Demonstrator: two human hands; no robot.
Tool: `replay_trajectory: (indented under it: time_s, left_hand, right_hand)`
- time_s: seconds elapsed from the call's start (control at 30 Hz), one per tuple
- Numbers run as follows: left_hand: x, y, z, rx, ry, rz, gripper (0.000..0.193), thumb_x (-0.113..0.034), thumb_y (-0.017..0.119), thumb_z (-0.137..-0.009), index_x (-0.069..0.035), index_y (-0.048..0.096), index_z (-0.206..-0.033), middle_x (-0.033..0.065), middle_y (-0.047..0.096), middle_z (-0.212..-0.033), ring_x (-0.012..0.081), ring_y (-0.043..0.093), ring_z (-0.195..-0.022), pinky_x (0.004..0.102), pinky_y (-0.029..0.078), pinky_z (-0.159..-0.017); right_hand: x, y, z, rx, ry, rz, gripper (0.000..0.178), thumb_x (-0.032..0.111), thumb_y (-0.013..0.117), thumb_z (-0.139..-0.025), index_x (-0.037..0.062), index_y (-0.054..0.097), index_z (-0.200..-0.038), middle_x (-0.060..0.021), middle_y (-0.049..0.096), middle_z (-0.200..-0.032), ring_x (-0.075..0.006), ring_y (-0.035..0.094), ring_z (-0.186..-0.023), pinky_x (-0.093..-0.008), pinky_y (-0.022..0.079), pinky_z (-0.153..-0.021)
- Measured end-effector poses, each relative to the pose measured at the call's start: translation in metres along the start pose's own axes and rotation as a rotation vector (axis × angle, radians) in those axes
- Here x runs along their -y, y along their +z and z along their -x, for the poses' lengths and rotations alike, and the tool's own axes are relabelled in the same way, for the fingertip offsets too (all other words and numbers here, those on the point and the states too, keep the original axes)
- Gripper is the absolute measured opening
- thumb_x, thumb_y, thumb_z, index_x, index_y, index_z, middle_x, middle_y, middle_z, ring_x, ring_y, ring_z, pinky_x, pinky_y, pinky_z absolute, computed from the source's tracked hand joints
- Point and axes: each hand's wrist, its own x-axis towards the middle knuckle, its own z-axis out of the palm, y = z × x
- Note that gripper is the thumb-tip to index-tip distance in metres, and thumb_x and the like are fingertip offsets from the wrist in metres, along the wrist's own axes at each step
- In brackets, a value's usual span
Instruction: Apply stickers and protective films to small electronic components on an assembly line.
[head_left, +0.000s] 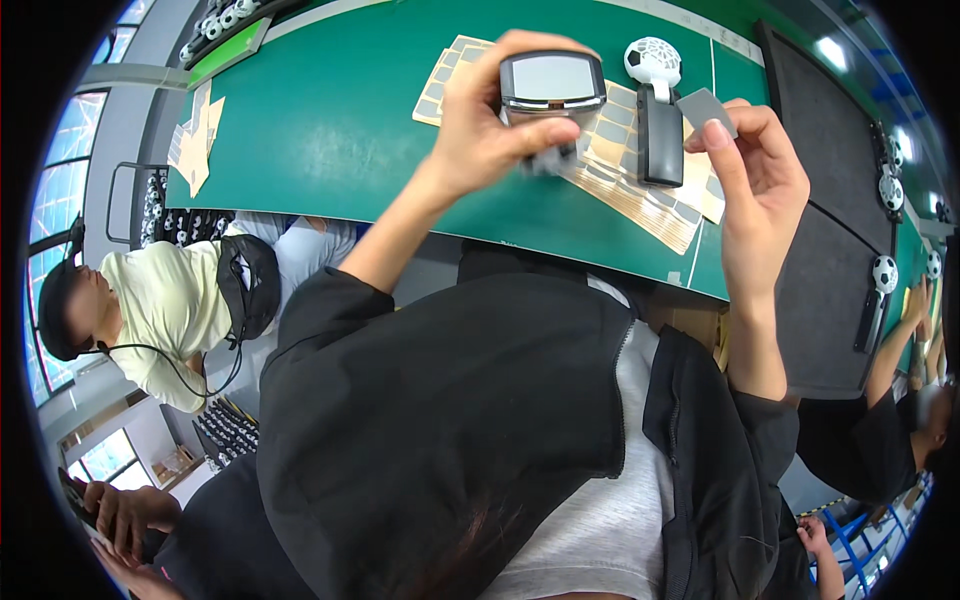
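Observation:
My left hand (pixel 500 115) is closed around a black handheld fan (pixel 553 80), tilted so that its pale rectangular end face points up. The part below my thumb is blurred. In my right hand (pixel 755 165) a small grey rectangular sticker (pixel 708 112) is pinched between thumb and fingers, held apart from the fan. Between my hands another handheld fan (pixel 660 135), with a black handle and a white football-patterned head, lies on beige sticker sheets (pixel 640 215) with grey rectangles. More of these sheets (pixel 440 85) lie partly behind my left hand.
The green table (pixel 320 120) carries torn beige backing sheets (pixel 197 140) at its left end. To the right runs a black conveyor belt (pixel 815 260) with several football fans (pixel 884 275) along its far side. People sit at the left (pixel 180 300) and right (pixel 870 440).

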Motion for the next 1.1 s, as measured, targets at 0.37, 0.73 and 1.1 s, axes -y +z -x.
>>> replay_trajectory:
  time_s: [0.37, 0.73, 1.1]
  left_hand:
    - [-0.011, 0.051, 0.017, 0.066, -0.297, 0.373, 0.078, -0.033, 0.067, -0.069, 0.006, 0.035, -0.128, 0.0151, 0.058, -0.077, 0.0210, 0.058, -0.069, 0.0284, 0.046, -0.061]
    - [-0.005, 0.052, 0.025, 0.099, -0.120, 0.197, 0.080, -0.019, 0.072, -0.065, 0.005, 0.032, -0.130, 0.0152, 0.057, -0.082, 0.0212, 0.057, -0.074, 0.0279, 0.044, -0.062]
    - [-0.001, 0.051, 0.016, -0.015, 0.301, -0.377, 0.077, -0.012, 0.071, -0.064, 0.006, 0.033, -0.129, 0.0146, 0.060, -0.088, 0.0172, 0.055, -0.072, 0.0260, 0.040, -0.060]
  right_hand:
    - [0.000, -0.007, -0.007, 0.042, 0.191, -0.029, 0.010, 0.007, 0.064, -0.077, 0.0006, 0.056, -0.078, -0.0008, 0.052, -0.066, -0.0064, 0.045, -0.058, -0.0166, 0.037, -0.055]
    - [0.017, 0.001, -0.001, -0.089, -0.060, 0.418, 0.014, -0.002, 0.063, -0.073, -0.0025, 0.057, -0.086, -0.0060, 0.054, -0.076, -0.0106, 0.049, -0.066, -0.0204, 0.041, -0.061]
    - [0.028, 0.015, 0.024, 0.014, -0.323, 0.487, 0.022, -0.006, 0.066, -0.063, -0.0036, 0.061, -0.083, -0.0123, 0.057, -0.082, -0.0204, 0.052, -0.074, -0.0300, 0.044, -0.068]
